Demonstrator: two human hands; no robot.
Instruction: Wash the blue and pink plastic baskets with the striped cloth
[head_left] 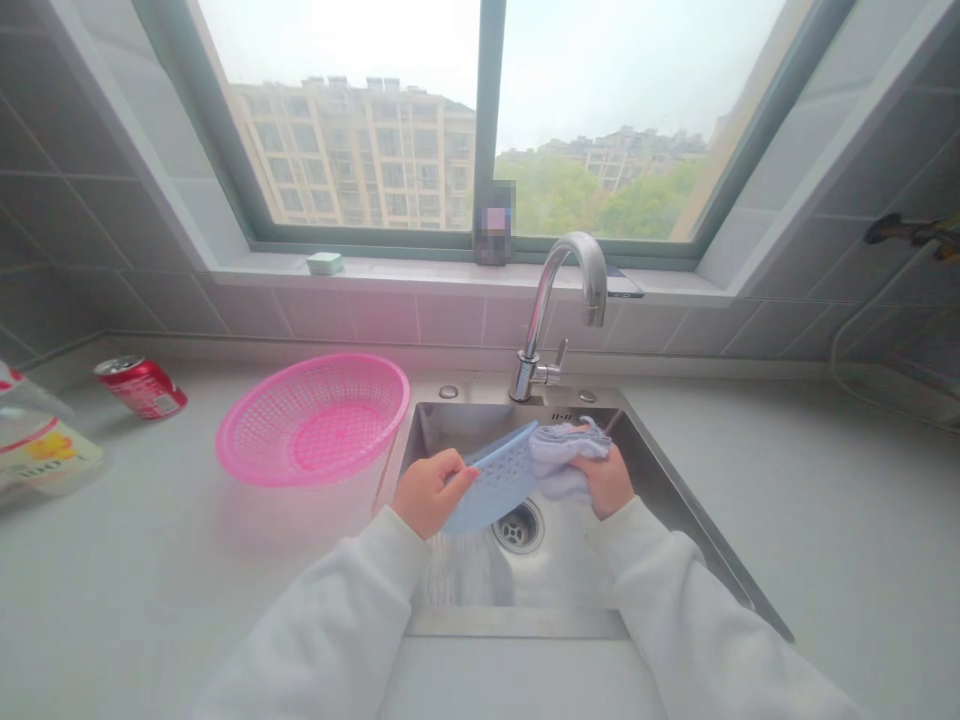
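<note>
Over the steel sink, my left hand grips the left rim of a light blue perforated basket, held tilted on edge. My right hand is closed on a pale lavender cloth that presses against the basket's right side. Both hands hover above the round drain. My white sleeves reach in from the bottom of the view.
A chrome tap arches over the sink's back edge. A pink perforated basket sits on the white counter to the left, beyond it a red can lying on its side and a plastic package. A green sponge rests on the windowsill.
</note>
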